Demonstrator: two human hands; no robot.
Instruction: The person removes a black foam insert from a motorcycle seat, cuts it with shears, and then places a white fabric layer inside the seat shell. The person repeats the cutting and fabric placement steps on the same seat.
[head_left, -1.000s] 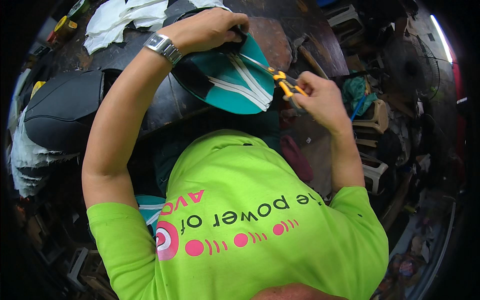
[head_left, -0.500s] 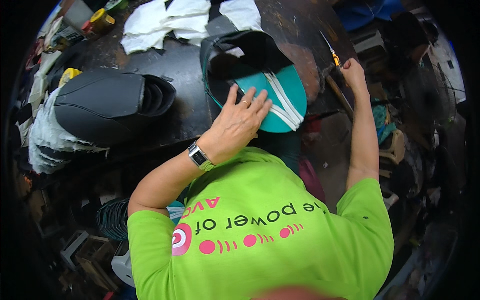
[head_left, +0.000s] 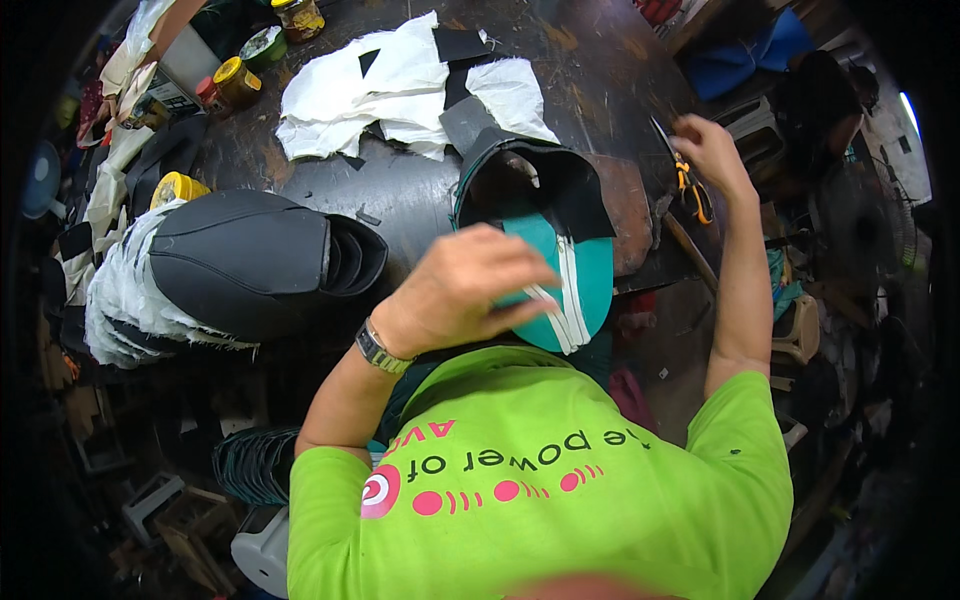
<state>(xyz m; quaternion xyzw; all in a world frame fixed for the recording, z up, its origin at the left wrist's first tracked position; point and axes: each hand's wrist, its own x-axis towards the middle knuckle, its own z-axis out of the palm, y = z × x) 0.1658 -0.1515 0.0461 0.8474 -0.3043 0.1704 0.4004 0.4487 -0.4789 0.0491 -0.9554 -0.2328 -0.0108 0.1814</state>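
My left hand, blurred by motion, hovers over the near left part of a curved black and teal piece that looks like a shoe upper. Its fingers are bent and apart, with nothing visible in them. Two white strips run along the piece's teal inside. On the far right, my right hand is beside orange-handled scissors, its fingers loosely bent and off the handles. The scissors lie on the dark table, blades pointing away.
Nested black uppers with ragged white lining lie at the left. White cloth pieces and black scraps spread at the back, near yellow-lidded jars. A wooden-handled tool and a brown flat piece are at the right.
My left hand has lifted off the teal inside. My right hand has let go of the scissors, which now lie with their handles nearer me. The view has shifted, so the table sits lower.
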